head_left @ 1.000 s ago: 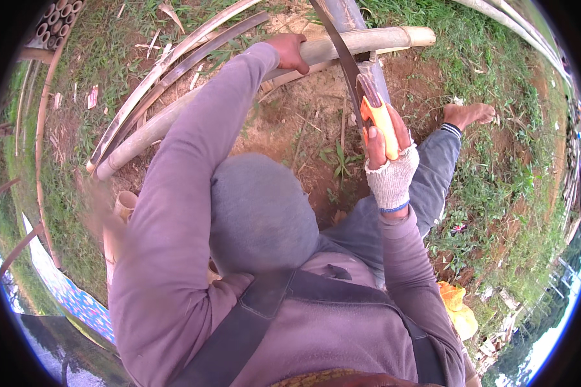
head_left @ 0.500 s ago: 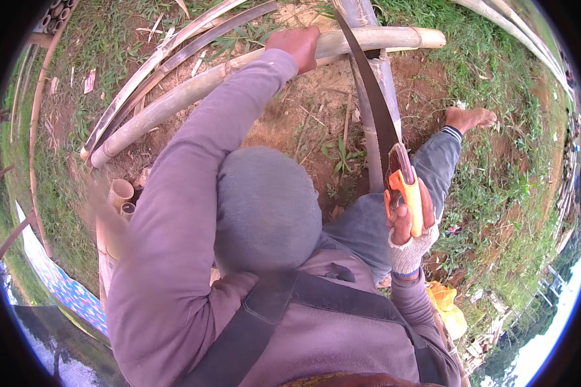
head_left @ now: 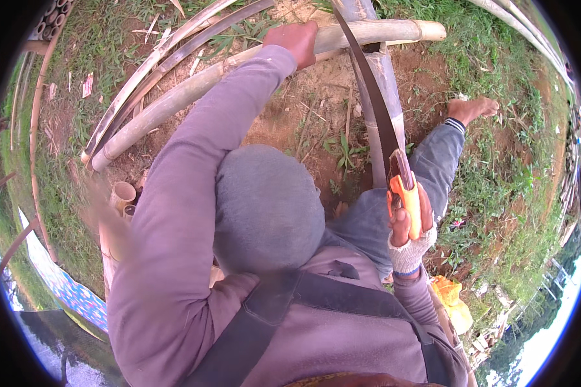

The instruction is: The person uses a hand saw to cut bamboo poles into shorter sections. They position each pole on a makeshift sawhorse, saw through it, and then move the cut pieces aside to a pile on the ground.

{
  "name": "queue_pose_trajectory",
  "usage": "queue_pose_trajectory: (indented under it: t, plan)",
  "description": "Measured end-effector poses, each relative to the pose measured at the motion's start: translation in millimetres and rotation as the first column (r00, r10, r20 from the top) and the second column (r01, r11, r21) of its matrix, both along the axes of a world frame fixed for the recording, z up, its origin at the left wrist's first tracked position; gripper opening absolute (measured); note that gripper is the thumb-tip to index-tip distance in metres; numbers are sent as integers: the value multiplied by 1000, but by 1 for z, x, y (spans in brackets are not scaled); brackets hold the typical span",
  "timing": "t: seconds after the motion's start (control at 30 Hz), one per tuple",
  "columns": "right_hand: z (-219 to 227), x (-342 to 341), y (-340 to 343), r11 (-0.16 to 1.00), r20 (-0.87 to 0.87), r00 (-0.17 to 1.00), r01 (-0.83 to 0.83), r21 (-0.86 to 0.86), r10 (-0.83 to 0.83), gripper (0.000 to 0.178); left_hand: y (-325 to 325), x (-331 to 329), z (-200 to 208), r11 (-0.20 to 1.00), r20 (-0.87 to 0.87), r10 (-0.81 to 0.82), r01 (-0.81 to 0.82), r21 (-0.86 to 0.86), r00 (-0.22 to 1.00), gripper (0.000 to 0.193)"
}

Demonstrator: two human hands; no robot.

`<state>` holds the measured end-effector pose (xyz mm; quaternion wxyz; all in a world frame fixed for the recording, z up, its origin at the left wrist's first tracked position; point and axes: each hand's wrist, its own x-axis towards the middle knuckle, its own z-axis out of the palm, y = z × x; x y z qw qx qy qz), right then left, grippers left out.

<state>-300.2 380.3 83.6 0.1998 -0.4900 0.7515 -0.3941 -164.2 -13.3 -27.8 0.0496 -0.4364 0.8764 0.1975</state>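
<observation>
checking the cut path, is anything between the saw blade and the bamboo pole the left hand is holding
Nothing visible: the saw blade already lies across the bamboo pole, right of the left hand; the right hand grips the orange handle.

We're outdoors, daylight: bare reddish-brown dirt patch [head_left: 303,122] at frame centre, green grass [head_left: 510,148] around it, blue patterned tarp [head_left: 71,293] lower left, stacked bamboo tube ends [head_left: 48,19] upper left.

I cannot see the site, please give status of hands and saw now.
Left hand grips bamboo pole. Right hand grips orange-handled saw, blade on pole. Bare foot apart from blade.
</observation>
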Motion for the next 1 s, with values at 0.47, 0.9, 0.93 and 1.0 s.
queue_pose_trajectory:
  t: [0.47, 0.9, 0.93, 1.0]
  plan:
    - [-23, 0, -17, 991, -32, 998, -51, -122, 48, 52, 3, -1, 11, 1000, 47, 19, -20, 8, 999, 41]
    - [-81, -13, -146, 938, 43, 999, 11, -346, 5, 46, -31, -6, 3, 970, 14, -83, 77, 229, 996, 83]
    - [-73, -12, -151, 947, 81, 997, 23, -321, 3, 45, -40, -5, -5, 952, -17, -103, 104, 289, 994, 85]
    - [-50, -5, -166, 957, 89, 996, 34, -287, -9, 45, -52, -3, -10, 940, -63, -121, 135, 313, 991, 81]
